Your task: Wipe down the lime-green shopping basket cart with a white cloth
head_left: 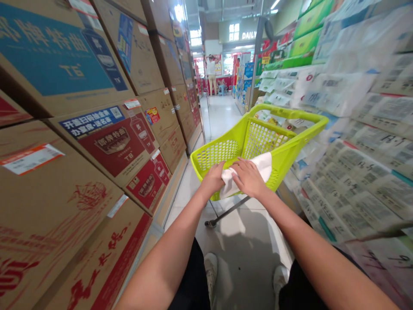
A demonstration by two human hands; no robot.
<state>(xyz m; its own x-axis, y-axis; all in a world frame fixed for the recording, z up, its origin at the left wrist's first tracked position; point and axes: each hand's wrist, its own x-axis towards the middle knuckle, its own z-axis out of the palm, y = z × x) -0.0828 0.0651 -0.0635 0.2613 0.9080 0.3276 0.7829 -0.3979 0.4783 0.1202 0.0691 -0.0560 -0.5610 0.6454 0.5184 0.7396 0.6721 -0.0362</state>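
A lime-green plastic shopping cart (288, 114) with perforated basket walls stands at an angle in front of me. Over its near rim lies a white cloth (265, 165). My left hand (213, 177) is closed over the near rim, against the cloth's left end; its fingertips are partly hidden. Just to the right, my right hand (248, 176) presses on the cloth, fingers bent over it and the rim beneath. Some colourful items, too small to name, show through and beyond the basket's far wall.
Stacked cardboard cartons (125, 142) wall the left side. Packs of wrapped paper goods (358, 181) line the right, close to the cart. A caster wheel (210, 224) rests on the tiled floor. Farther down the aisle stands a person (211, 73) near a blue stool (221, 89).
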